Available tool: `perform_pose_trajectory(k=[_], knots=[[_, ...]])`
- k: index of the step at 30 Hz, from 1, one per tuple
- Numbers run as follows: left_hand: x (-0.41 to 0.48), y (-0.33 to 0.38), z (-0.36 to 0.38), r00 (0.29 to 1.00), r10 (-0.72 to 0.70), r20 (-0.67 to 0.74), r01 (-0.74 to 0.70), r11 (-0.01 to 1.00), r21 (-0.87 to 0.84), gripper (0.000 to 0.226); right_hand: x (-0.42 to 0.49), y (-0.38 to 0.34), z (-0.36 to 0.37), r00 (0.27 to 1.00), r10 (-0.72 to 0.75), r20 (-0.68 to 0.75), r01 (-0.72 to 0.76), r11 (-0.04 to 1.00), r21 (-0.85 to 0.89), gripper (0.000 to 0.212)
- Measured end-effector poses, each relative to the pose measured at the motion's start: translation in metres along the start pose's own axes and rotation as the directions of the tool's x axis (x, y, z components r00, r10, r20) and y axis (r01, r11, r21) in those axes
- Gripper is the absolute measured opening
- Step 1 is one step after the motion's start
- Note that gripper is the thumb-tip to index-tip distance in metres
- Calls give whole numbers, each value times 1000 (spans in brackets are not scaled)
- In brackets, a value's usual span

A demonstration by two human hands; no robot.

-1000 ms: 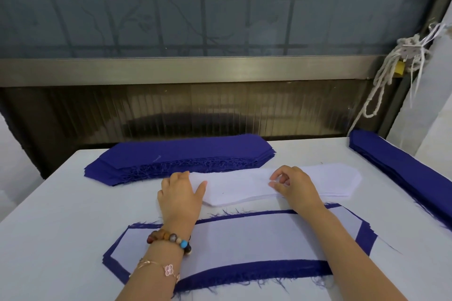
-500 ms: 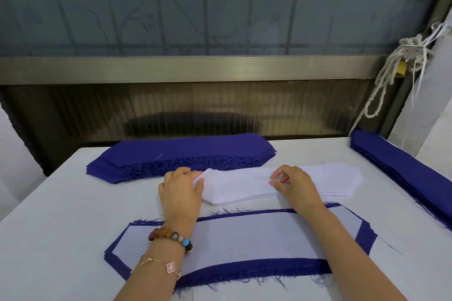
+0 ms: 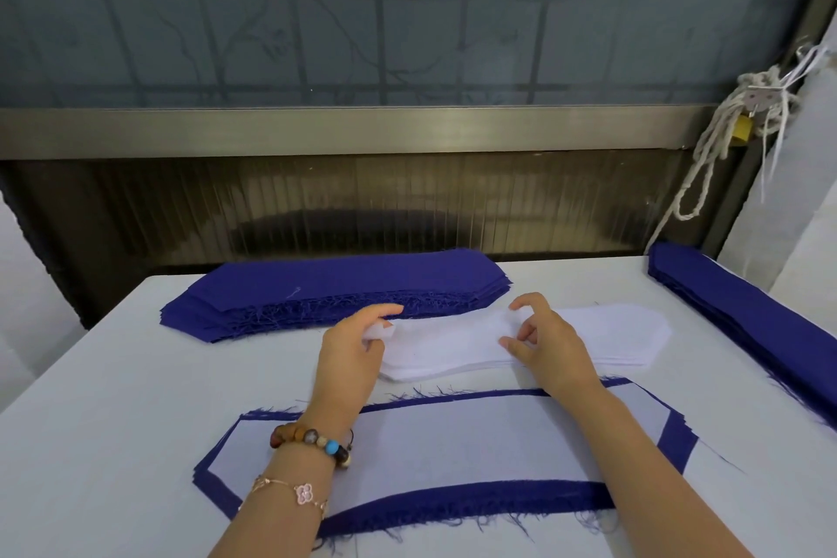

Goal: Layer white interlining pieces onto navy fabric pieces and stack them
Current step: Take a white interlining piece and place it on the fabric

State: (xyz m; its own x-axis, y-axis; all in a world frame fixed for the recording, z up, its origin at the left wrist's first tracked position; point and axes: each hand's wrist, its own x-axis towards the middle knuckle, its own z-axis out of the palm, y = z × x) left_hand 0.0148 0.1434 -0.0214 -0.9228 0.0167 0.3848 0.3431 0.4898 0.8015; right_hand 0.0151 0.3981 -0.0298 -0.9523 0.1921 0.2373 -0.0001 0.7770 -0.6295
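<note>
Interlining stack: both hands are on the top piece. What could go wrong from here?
1. Double pick: the left hand and right hand pinch the top interlining piece off a white interlining stack of thin identical sheets; a second sheet may cling and lift too.
2. Stack shift: lower sheets fan out at the near edge; the pull could drag them askew.
3. Snagging: frayed threads fringe the layered stack; one could get trapped under the next layer.

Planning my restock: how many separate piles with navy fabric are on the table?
3. The far pile lies behind the white interlining stack; the right pile runs along the right side, partly out of frame; the near pile, topped with interlining, lies nearest.
</note>
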Motion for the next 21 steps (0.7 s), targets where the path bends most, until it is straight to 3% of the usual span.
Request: perform_pose_trajectory(k=[3, 6, 8, 12, 21], knots=[[1, 0, -1, 1000, -4, -20, 4, 1000, -31, 52, -1, -3, -3, 999, -31, 10, 31, 999, -40, 70], [2, 0, -3, 997, -70, -44, 67, 995, -78, 51, -1, -6, -7, 996, -81, 38, 85, 989, -120, 79], [2, -1, -5, 996, -79, -49, 73, 991, -115, 54, 1, -10, -11, 992, -86, 89, 101, 979, -180, 73], [3, -4, -6, 995, -88, -53, 78, 981, -176, 53, 13, -14, -22, 986, -18, 168, 57, 971, -234, 41], [8, -12, -3, 981, -181, -67, 162, 961, -224, 46, 19, 17, -36, 994, 101, 41, -93, 982, -164, 23]])
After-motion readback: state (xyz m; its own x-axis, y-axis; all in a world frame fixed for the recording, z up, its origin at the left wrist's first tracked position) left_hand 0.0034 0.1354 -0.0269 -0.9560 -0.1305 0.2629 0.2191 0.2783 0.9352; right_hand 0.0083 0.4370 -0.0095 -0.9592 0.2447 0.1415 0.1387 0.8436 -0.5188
